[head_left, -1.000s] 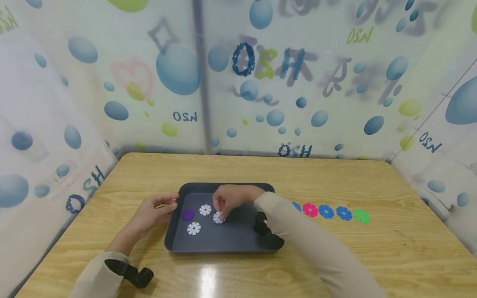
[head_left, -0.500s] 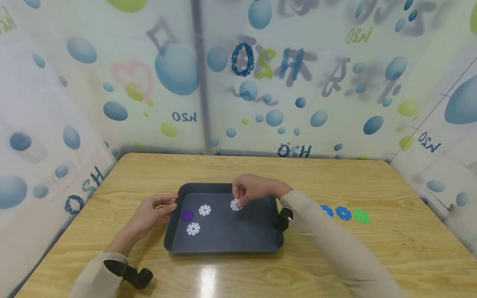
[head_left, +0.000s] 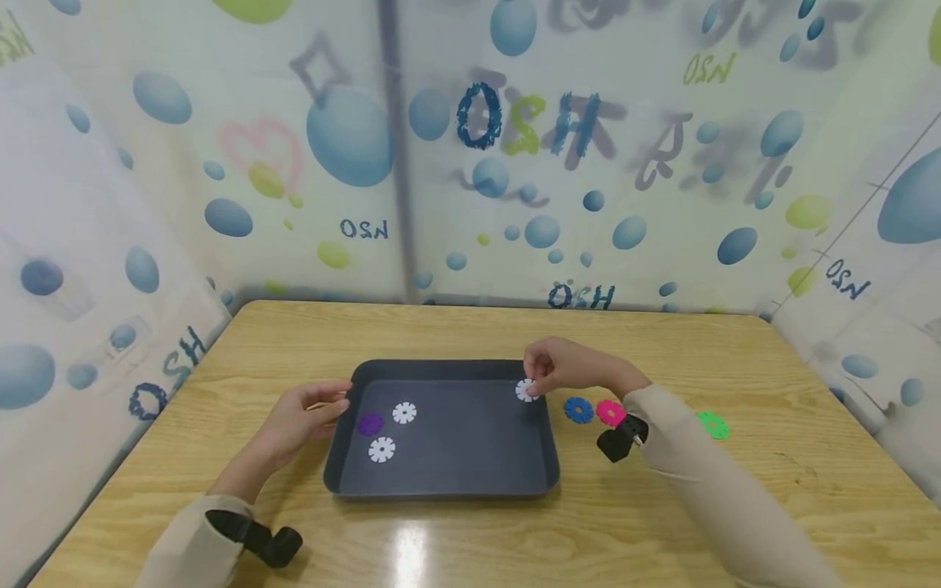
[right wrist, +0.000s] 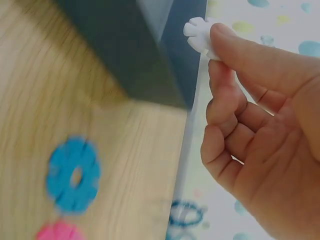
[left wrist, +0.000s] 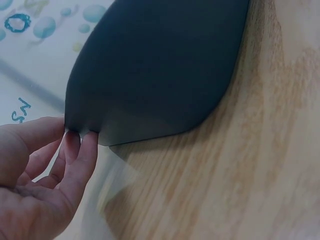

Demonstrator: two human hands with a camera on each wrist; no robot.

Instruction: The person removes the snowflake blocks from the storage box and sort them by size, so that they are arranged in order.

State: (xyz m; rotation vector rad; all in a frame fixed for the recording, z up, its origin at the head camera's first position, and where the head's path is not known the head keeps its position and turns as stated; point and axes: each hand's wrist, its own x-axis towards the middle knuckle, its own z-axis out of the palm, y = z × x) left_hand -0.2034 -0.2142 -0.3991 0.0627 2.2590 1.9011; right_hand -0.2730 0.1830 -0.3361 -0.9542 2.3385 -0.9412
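My right hand [head_left: 569, 365] pinches a white notched plastic disc [head_left: 526, 390] between thumb and index finger, over the tray's far right corner. In the right wrist view the white disc [right wrist: 198, 34] stands out past the thumb tip, its other edge hidden by the fingers. The dark grey tray [head_left: 463, 441] lies on the table; two white discs [head_left: 404, 413] and a purple disc [head_left: 371, 424] lie in its left part. My left hand [head_left: 305, 416] rests its fingertips against the tray's outer left wall, with fairly straight fingers, as the left wrist view shows.
Right of the tray, a blue disc [head_left: 578, 410], a pink disc [head_left: 609, 412] and a green disc [head_left: 713, 425] lie in a row on the wooden table [head_left: 470, 539]. My right forearm covers part of the row. A patterned curtain [head_left: 470, 245] hangs behind the table.
My right hand has moved right with the white disc, from the tray's middle to its far right corner. The blue and pink discs nearest the tray have come into sight. My left hand stays put.
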